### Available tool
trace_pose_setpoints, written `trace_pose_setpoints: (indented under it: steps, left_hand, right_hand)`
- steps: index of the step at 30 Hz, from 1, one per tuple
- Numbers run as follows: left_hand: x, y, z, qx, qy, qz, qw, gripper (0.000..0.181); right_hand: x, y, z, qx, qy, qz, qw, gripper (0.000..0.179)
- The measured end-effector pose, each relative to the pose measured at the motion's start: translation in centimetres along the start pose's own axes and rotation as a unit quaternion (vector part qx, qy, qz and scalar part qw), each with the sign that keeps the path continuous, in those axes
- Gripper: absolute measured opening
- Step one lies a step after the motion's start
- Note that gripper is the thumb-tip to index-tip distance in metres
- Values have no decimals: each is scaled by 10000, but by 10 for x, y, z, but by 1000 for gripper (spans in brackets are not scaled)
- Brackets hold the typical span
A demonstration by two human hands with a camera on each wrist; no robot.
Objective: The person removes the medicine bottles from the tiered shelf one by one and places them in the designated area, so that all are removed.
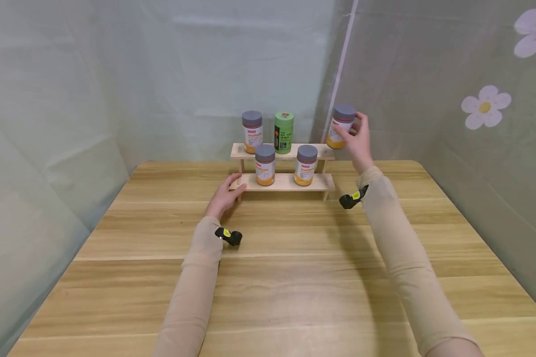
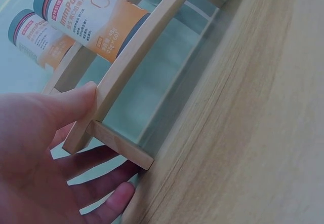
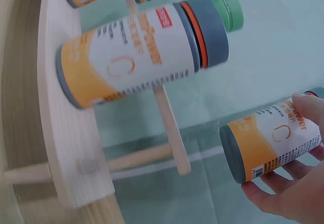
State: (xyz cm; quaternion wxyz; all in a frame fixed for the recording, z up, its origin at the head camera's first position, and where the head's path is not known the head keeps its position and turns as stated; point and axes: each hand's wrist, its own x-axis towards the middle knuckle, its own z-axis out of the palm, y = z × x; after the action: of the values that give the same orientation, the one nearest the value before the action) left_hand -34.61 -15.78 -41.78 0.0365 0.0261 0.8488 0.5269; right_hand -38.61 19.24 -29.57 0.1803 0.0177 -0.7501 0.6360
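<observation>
My right hand grips a supplement bottle with a grey lid and a white-and-orange label. In the right wrist view this bottle hangs off the upper tier's right end, thumb on one side and fingers on the other. My left hand holds the left end of a two-tier wooden display rack. In the left wrist view its thumb lies on the lower board, with the fingers around the end and beside the leg. Two similar bottles stand on the lower tier.
On the upper tier stand another grey-lidded bottle at the left and a green canister near the middle. The rack is at the far edge of a wooden table. Pale curtains hang behind and at both sides.
</observation>
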Motion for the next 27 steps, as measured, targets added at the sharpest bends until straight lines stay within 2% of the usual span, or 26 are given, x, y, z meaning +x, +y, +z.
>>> trace_pose_setpoints:
  steps: [14, 27]
  left_hand:
    - [-2, 1, -1, -154, -14, -106, 9998, 57]
    - [1, -1, -1, -161, -6, -229, 9996, 58]
  right_hand:
    - [1, 19, -20, -12, 302, 114, 9995, 63]
    - [1, 43, -28, -338, 300, 360, 9983, 66]
